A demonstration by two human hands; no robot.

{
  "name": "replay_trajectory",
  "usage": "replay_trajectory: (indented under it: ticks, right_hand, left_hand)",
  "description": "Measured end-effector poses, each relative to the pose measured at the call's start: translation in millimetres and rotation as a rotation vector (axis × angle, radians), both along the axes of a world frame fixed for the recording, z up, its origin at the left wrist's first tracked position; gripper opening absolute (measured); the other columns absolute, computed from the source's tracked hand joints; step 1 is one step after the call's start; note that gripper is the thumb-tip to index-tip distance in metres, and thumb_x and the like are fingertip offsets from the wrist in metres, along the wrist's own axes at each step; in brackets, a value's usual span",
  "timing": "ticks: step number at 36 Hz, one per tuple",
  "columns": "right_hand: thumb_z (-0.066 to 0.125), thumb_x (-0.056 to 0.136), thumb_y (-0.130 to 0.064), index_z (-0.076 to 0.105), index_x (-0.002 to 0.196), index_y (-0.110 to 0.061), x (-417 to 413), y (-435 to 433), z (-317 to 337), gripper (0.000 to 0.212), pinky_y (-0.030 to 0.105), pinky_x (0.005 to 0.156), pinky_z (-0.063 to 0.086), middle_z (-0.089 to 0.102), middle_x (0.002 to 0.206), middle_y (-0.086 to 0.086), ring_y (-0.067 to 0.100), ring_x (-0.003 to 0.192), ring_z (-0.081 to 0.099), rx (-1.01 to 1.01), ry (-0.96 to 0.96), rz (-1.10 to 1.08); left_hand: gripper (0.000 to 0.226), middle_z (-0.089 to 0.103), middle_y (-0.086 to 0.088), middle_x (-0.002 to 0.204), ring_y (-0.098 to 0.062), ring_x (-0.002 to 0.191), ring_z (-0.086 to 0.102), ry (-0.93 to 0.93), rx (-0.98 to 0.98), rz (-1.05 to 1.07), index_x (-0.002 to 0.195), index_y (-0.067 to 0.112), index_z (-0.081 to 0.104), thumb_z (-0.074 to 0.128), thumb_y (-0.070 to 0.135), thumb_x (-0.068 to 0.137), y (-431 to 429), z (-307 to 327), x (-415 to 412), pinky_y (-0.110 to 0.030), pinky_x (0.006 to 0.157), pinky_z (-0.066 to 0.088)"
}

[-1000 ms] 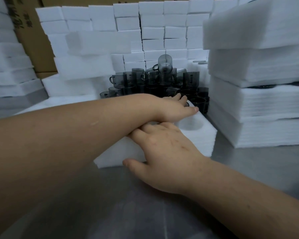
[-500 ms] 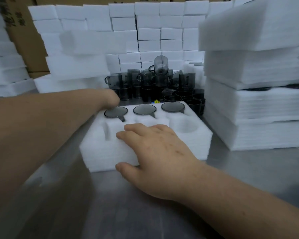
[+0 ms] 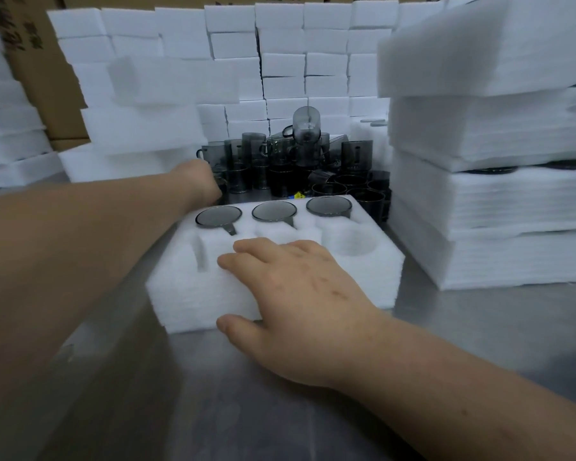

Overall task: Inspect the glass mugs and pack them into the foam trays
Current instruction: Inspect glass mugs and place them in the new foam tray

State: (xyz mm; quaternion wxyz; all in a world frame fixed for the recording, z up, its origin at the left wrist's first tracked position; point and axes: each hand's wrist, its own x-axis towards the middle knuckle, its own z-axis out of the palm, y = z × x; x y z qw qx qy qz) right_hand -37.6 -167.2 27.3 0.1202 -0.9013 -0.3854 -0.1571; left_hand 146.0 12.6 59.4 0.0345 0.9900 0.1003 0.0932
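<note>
A white foam tray lies on the steel table in front of me. Its back row holds three smoky grey glass mugs, rims up. An empty round pocket shows at the front right. My right hand rests on the tray's near part, fingers spread on top and thumb against the front wall. My left hand reaches past the tray's back left corner into the pile of loose mugs. Its fingers are hidden behind the back of the hand.
A tall stack of foam sheets and trays stands close on the right. White foam blocks form a wall behind the mugs, with more foam and cardboard boxes on the left. Bare steel table lies near me.
My left arm has swung from across the tray, above my right hand, back and left to the mug pile, uncovering the three packed mugs. My right hand has stayed on the tray.
</note>
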Motion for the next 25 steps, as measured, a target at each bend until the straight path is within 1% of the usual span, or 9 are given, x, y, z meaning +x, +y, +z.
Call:
replay_trajectory:
  ticks: [4, 7, 11, 14, 17, 20, 22, 24, 25]
  right_hand:
    - [0.047, 0.088, -0.047, 0.04, 0.134, -0.022, 0, 0, 0, 0.053, 0.033, 0.1, 0.02, 0.04, 0.138, -0.001, 0.02, 0.121, 0.043, -0.004, -0.004, -0.009]
    - [0.046, 0.088, -0.047, 0.041, 0.133, -0.022, 0, 0, 0, 0.052, 0.032, 0.1, 0.019, 0.041, 0.137, -0.001, 0.02, 0.121, 0.042, 0.003, -0.008, -0.009]
    - [0.044, 0.089, -0.047, 0.04, 0.134, -0.022, 1, -1, -2, 0.052, 0.029, 0.098, 0.016, 0.04, 0.138, -0.002, 0.019, 0.122, 0.041, 0.02, -0.02, 0.004]
    - [0.045, 0.089, -0.047, 0.038, 0.136, -0.023, 2, -1, -2, 0.053, 0.025, 0.096, 0.014, 0.04, 0.138, -0.004, 0.018, 0.122, 0.04, 0.063, -0.015, 0.014]
    - [0.047, 0.088, -0.044, 0.038, 0.137, -0.025, 3, -2, 0, 0.053, 0.018, 0.085, 0.02, 0.043, 0.133, -0.008, 0.011, 0.117, 0.04, 0.213, 0.011, 0.012]
    - [0.049, 0.085, -0.042, 0.044, 0.128, -0.028, 4, -3, 0, 0.045, 0.016, 0.071, 0.023, 0.049, 0.119, -0.01, 0.003, 0.103, 0.041, 0.425, 0.008, -0.044]
    - [0.049, 0.084, -0.041, 0.047, 0.115, -0.027, 6, -5, 1, 0.035, 0.018, 0.066, 0.025, 0.05, 0.104, -0.013, 0.001, 0.093, 0.041, 0.558, -0.028, -0.086]
    - [0.05, 0.085, -0.041, 0.04, 0.105, -0.032, 9, -8, 1, 0.024, 0.02, 0.062, 0.028, 0.046, 0.091, -0.018, -0.002, 0.086, 0.04, 0.673, -0.04, -0.102]
    - [0.051, 0.085, -0.042, 0.035, 0.104, -0.034, 10, -9, 1, 0.026, 0.019, 0.063, 0.032, 0.046, 0.089, -0.019, -0.002, 0.085, 0.042, 0.713, -0.024, -0.105]
  left_hand:
    - [0.025, 0.067, -0.018, 0.095, -0.031, 0.089, 0.06, -0.113, -0.081, -0.037, 0.095, 0.001, 0.068, 0.054, 0.021, 0.087, 1, 7, -5, -0.03, 0.068, 0.043]
    - [0.026, 0.067, -0.015, 0.089, -0.03, 0.087, 0.059, -0.266, -0.152, -0.08, 0.088, 0.005, 0.067, 0.052, 0.026, 0.087, -4, 17, -13, -0.028, 0.064, 0.038]
    - [0.019, 0.058, -0.003, 0.078, -0.025, 0.08, 0.051, -0.482, -0.335, -0.147, 0.072, 0.019, 0.051, 0.046, 0.03, 0.086, -19, 31, -39, -0.028, 0.064, 0.032]
    - [0.028, 0.048, 0.004, 0.068, -0.019, 0.069, 0.045, -0.622, -0.498, -0.225, 0.064, 0.02, 0.042, 0.043, 0.031, 0.09, -32, 36, -68, -0.03, 0.063, 0.033]
    - [0.03, 0.047, 0.005, 0.069, -0.016, 0.066, 0.045, -0.723, -0.641, -0.29, 0.065, 0.021, 0.041, 0.04, 0.031, 0.093, -41, 32, -101, -0.032, 0.066, 0.036]
    - [0.035, 0.058, -0.007, 0.085, -0.027, 0.084, 0.054, -0.754, -0.787, -0.347, 0.082, 0.012, 0.052, 0.035, 0.042, 0.089, -45, 22, -131, -0.043, 0.082, 0.044]
    - [0.043, 0.061, -0.011, 0.094, -0.027, 0.09, 0.057, -0.744, -0.863, -0.344, 0.091, 0.009, 0.053, 0.032, 0.046, 0.082, -46, 15, -147, -0.047, 0.086, 0.046]
    - [0.035, 0.06, -0.006, 0.09, -0.023, 0.087, 0.057, -0.738, -0.948, -0.346, 0.085, 0.017, 0.051, 0.032, 0.045, 0.08, -45, 9, -159, -0.049, 0.087, 0.048]
    - [0.029, 0.058, -0.004, 0.088, -0.02, 0.084, 0.056, -0.734, -0.975, -0.347, 0.082, 0.02, 0.049, 0.033, 0.045, 0.081, -43, 6, -163, -0.049, 0.085, 0.048]
